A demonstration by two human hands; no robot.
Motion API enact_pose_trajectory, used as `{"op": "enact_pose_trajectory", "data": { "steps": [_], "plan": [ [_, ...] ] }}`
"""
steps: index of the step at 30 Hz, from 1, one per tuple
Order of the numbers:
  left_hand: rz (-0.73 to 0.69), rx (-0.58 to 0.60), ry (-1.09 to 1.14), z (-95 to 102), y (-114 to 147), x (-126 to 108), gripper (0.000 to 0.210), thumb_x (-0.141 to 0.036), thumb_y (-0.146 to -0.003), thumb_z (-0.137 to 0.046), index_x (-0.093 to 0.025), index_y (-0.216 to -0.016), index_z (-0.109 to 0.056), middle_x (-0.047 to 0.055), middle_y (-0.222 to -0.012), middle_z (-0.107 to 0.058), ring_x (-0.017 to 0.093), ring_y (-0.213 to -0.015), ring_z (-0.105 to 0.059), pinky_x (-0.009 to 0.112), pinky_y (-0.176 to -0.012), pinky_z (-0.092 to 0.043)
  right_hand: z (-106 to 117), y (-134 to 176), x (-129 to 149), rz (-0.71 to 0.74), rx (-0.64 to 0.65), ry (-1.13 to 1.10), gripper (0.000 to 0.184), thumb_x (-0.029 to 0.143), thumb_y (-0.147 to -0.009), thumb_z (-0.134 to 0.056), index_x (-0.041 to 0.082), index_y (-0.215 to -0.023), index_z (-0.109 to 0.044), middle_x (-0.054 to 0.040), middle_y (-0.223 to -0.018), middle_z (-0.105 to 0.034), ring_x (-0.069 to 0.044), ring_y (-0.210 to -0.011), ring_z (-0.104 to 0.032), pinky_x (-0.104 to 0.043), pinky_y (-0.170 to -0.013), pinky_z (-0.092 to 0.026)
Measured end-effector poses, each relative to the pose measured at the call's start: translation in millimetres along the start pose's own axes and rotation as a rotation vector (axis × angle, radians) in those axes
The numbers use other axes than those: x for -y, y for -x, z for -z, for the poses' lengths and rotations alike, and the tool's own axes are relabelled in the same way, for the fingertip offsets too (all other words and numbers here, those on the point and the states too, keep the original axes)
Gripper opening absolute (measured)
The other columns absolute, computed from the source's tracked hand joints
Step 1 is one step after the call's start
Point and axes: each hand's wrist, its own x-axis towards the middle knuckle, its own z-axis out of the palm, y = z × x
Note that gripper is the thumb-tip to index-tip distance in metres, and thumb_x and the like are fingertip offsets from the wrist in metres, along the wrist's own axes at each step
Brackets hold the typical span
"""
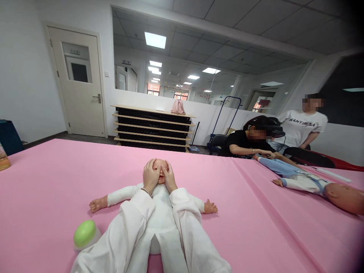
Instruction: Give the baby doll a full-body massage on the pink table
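Note:
A baby doll (160,206) in a white outfit lies on its back on the pink cloth, arms spread to both sides and head at the far end. My left hand (151,175), with a beaded bracelet at the wrist, cups one side of the doll's head. On the other side of that head rests my right hand (170,176). Both thumbs lie over the face near the eyes and nose, and the fingers curve round the temples. The doll's mouth shows between my hands; its eyes are hidden. My wide white sleeves cover part of its body.
A green-topped white container (85,233) stands left of the doll on the pink cloth (42,197). To the right lies another doll (301,180) in blue and white, with a headset-wearing person (241,142) bent over it. Another person (305,125) stands behind.

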Motion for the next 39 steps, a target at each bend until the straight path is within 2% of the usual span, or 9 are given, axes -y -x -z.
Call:
{"op": "enact_pose_trajectory", "data": {
  "steps": [4, 8, 12, 18, 21, 27, 35, 39],
  "plan": [
    [0.004, 0.001, -0.007, -0.4, 0.1, -0.4, 0.035, -0.029, -0.078, -0.048, -0.019, -0.112, -0.053, 0.008, -0.120, -0.053, 0.022, -0.114, -0.045, 0.038, -0.099, -0.034, 0.0, -1.5, -3.1, -0.008, -0.002, -0.006, 0.049, 0.042, -0.075, -0.049, 0.017, -0.117, -0.048, -0.0080, -0.127, -0.045, -0.019, -0.120, -0.039, -0.032, -0.104, -0.026],
    [0.014, -0.001, -0.005, -1.6, -0.6, 0.3, 0.036, -0.016, -0.082, -0.033, -0.017, -0.111, -0.054, 0.008, -0.121, -0.052, 0.019, -0.115, -0.044, 0.036, -0.101, -0.033, -0.7, -3.3, -7.0, -0.022, -0.018, -0.021, 0.043, 0.036, -0.080, -0.035, 0.017, -0.116, -0.048, -0.0067, -0.127, -0.045, -0.017, -0.121, -0.038, -0.032, -0.104, -0.026],
    [0.015, -0.002, -0.001, -2.0, -0.7, 1.2, 0.036, -0.015, -0.082, -0.032, -0.017, -0.111, -0.054, 0.007, -0.121, -0.053, 0.018, -0.114, -0.045, 0.037, -0.100, -0.033, -0.9, -2.4, -5.0, -0.023, -0.017, -0.027, 0.047, 0.041, -0.078, -0.040, 0.017, -0.117, -0.048, -0.0075, -0.128, -0.045, -0.018, -0.121, -0.038, -0.031, -0.104, -0.027],
    [-0.003, 0.004, -0.013, -0.8, 0.1, 0.6, 0.038, -0.030, -0.077, -0.050, -0.018, -0.113, -0.052, 0.008, -0.121, -0.052, 0.022, -0.114, -0.044, 0.039, -0.099, -0.034, -0.1, 0.0, -1.3, -0.010, -0.015, -0.021, 0.056, 0.043, -0.068, -0.058, 0.018, -0.116, -0.049, -0.0075, -0.127, -0.046, -0.021, -0.119, -0.040, -0.032, -0.104, -0.027],
    [-0.001, 0.009, -0.016, -1.1, 0.2, -0.1, 0.037, -0.030, -0.078, -0.049, -0.018, -0.113, -0.052, 0.008, -0.121, -0.052, 0.022, -0.113, -0.045, 0.039, -0.098, -0.035, 0.3, -1.2, -2.8, -0.021, -0.023, -0.025, 0.050, 0.043, -0.071, -0.054, 0.019, -0.115, -0.050, -0.0071, -0.125, -0.047, -0.020, -0.118, -0.041, -0.033, -0.103, -0.028],
    [0.009, 0.016, -0.012, -2.6, -1.0, 0.8, 0.035, -0.018, -0.084, -0.032, -0.017, -0.113, -0.052, 0.008, -0.122, -0.052, 0.019, -0.114, -0.044, 0.038, -0.099, -0.033, -0.3, -3.3, -4.0, -0.036, -0.052, -0.039, 0.041, 0.037, -0.078, -0.039, 0.019, -0.112, -0.052, -0.0060, -0.126, -0.048, -0.018, -0.120, -0.038, -0.034, -0.104, -0.026],
    [0.007, 0.018, -0.014, -0.4, 0.6, -1.6, 0.038, -0.030, -0.078, -0.049, -0.019, -0.114, -0.052, 0.008, -0.122, -0.051, 0.022, -0.114, -0.044, 0.039, -0.098, -0.034, 0.3, -1.1, -2.6, -0.026, -0.016, -0.029, 0.055, 0.042, -0.068, -0.059, 0.018, -0.116, -0.048, -0.0086, -0.127, -0.046, -0.021, -0.119, -0.039, -0.034, -0.103, -0.028],
    [0.009, 0.014, -0.012, -0.5, 0.5, -2.0, 0.036, -0.027, -0.079, -0.046, -0.019, -0.113, -0.052, 0.008, -0.122, -0.052, 0.022, -0.114, -0.044, 0.039, -0.099, -0.034, 0.4, -2.6, -4.2, -0.033, -0.019, -0.033, 0.050, 0.042, -0.073, -0.051, 0.017, -0.116, -0.048, -0.0082, -0.127, -0.045, -0.020, -0.120, -0.039, -0.033, -0.104, -0.027]
  ]
}}
